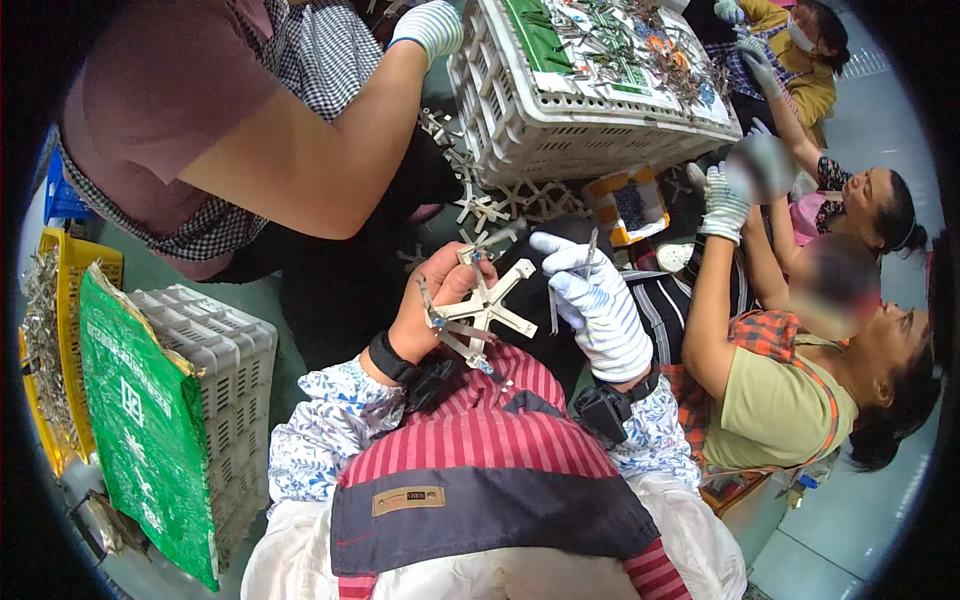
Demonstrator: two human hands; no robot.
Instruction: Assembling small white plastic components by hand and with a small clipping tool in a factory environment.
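Observation:
My left hand (412,305), bare, is closed on a white star-shaped plastic frame (490,306) whose arms spread outward. Thin metal strips and small blue bits sit on some of its arms. Just right of the frame, my right hand (603,322) wears a white glove with blue stripes. Its fingers are bent round a thin metal strip (592,248), one end of which sticks up past the fingertips. The two hands are close together above my red striped apron (480,440), and the strip is apart from the frame.
Ahead, a white crate (590,140) carries a board strewn with metal pieces. Star frames (485,208) lie in a pile below it, beside a yellow-rimmed box (627,205). Crates (240,370) and a yellow bin (75,250) stand left. Co-workers sit close ahead-left and right.

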